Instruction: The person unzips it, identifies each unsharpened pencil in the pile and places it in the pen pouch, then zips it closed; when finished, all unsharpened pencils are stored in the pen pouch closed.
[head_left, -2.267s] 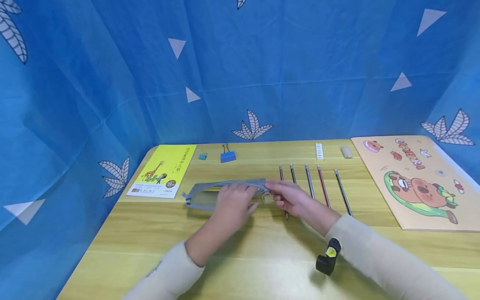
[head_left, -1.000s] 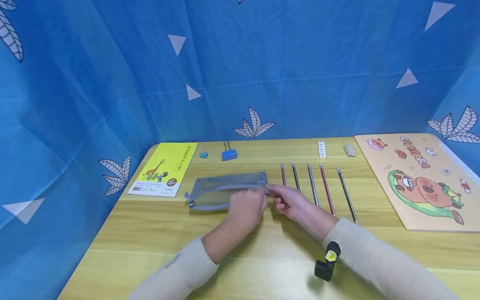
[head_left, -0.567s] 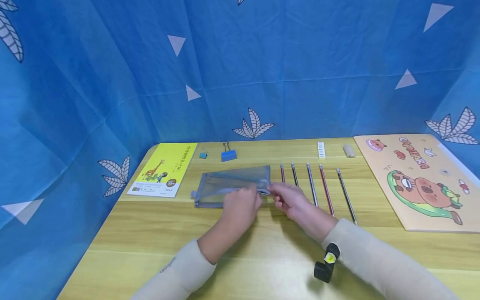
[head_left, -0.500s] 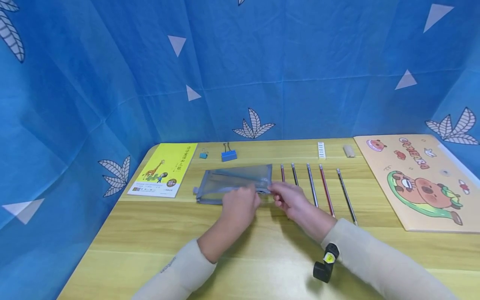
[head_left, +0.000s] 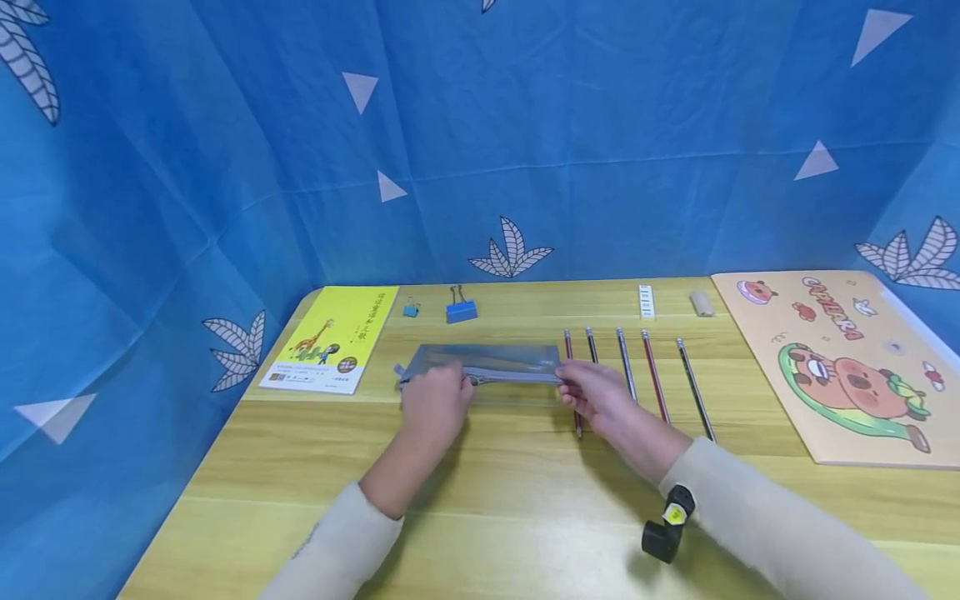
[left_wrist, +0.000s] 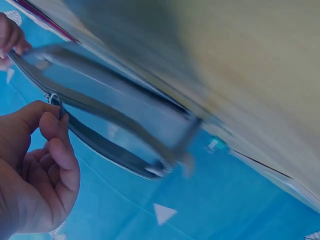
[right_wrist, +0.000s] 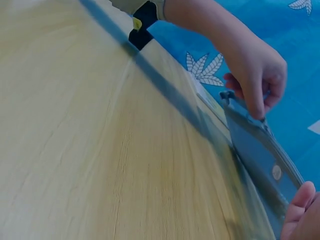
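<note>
A translucent grey zip pencil pouch (head_left: 502,357) is held near the middle of the wooden table. My left hand (head_left: 433,406) pinches the ring of its zipper pull (left_wrist: 56,101) between thumb and forefinger, close to the pouch's left end. In the left wrist view the zip gapes between the pull and that end, while its edges lie together toward the other hand. My right hand (head_left: 600,393) pinches the pouch's right end by the zip, above the leftmost pencil (head_left: 577,425). The right wrist view shows both hands on the pouch's upper edge.
Several pencils (head_left: 654,375) lie in a row right of the pouch. Behind are a small teal binder clip (head_left: 411,311), a larger blue one (head_left: 461,312), a white strip (head_left: 647,302) and an eraser (head_left: 702,303). A yellow book (head_left: 330,337) and a capybara folder (head_left: 840,367) flank them.
My left hand has slid left along the zip with the pull, away from the right hand. The pouch tilted up and back down. My right hand stays at its right end.
</note>
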